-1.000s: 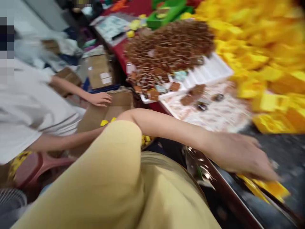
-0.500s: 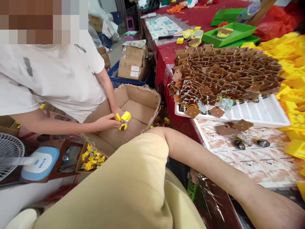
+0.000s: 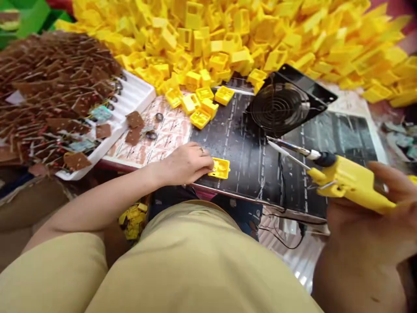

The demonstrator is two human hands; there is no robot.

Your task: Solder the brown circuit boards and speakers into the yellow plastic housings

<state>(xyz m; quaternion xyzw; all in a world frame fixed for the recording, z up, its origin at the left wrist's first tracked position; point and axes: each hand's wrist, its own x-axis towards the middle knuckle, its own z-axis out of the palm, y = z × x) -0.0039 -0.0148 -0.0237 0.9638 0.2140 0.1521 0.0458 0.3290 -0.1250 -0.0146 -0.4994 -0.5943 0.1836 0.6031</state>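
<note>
My left hand (image 3: 189, 163) is closed at the left end of a small yellow plastic case (image 3: 220, 168), which lies open side up near the front edge of the black board (image 3: 241, 130). Its fingertips pinch the case. On the right, my right hand (image 3: 374, 217) grips a yellow soldering gun (image 3: 352, 182). The gun's metal tip and thin feed tube point left, toward a black fan (image 3: 280, 102) standing tilted on the board. Part of my right hand is blurred and behind the gun.
A large heap of yellow cases (image 3: 228, 39) spreads along the back. At left, brown circuit boards (image 3: 55, 87) are piled on a white foam tray (image 3: 138, 98). Loose boards and small round black parts lie beside it. A black cable (image 3: 289, 245) hangs below the front edge.
My view has swung right, from a co-worker beside a cardboard box to the bench. Both my hands, the yellow case and the soldering gun now show.
</note>
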